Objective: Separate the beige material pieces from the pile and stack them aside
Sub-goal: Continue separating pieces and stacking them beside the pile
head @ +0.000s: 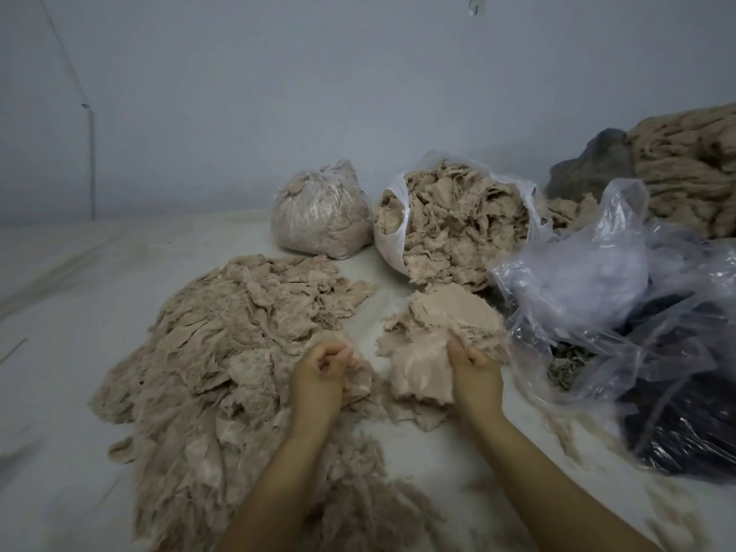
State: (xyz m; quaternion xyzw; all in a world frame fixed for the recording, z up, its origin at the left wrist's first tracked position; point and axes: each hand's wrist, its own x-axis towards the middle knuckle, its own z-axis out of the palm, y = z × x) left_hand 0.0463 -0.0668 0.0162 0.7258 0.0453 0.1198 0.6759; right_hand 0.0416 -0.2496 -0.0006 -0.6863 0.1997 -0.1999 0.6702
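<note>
— Hands first: what do we see?
— We see our left hand (318,366) curled, pinching a scrap at the edge of the big beige pile (223,352), and our right hand (472,366) gripping the smaller stack (434,332) beside it, hands apart.

pile (207,352) left; stack (434,332) right of it; open bag (454,225) behind stack

Dim, flat bluish light; soft focus, edges bowed by wide-angle.
</note>
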